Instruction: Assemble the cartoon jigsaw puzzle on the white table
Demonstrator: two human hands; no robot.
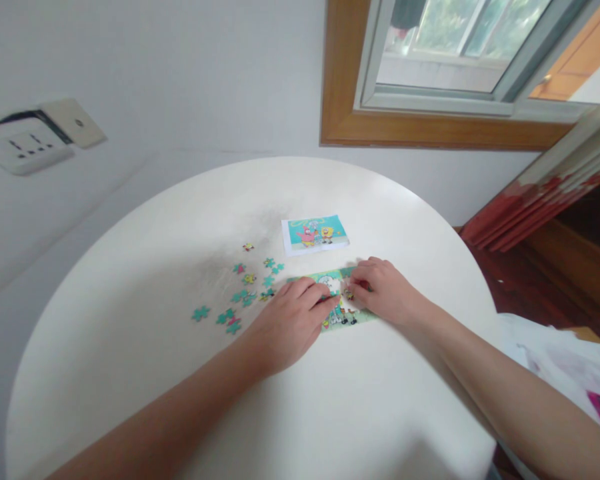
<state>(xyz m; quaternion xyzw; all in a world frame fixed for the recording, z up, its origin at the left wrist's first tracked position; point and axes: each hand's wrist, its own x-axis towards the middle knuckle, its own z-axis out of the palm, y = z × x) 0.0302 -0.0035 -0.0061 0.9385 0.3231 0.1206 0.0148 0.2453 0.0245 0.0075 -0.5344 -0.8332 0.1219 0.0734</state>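
A partly filled jigsaw puzzle (336, 313) with cartoon figures on a green ground lies on the white table. My left hand (297, 313) rests over its left part, fingers stretched out, hiding much of that side. At the right part, my right hand (380, 287) pinches a small puzzle piece (349, 293) between thumb and fingers, low over a pale unfilled patch. Left of the puzzle, several loose pieces (240, 297) in teal, yellow and pink are scattered. Just behind it lies a picture card (314, 235) showing a pink and a yellow cartoon figure.
The round white table (145, 320) stands against a wall with a socket (27, 143) at the left. A wood-framed window (445, 127) is at the back right, beside a red and cream curtain (510, 207). White plastic (545, 353) lies beyond the table's right edge.
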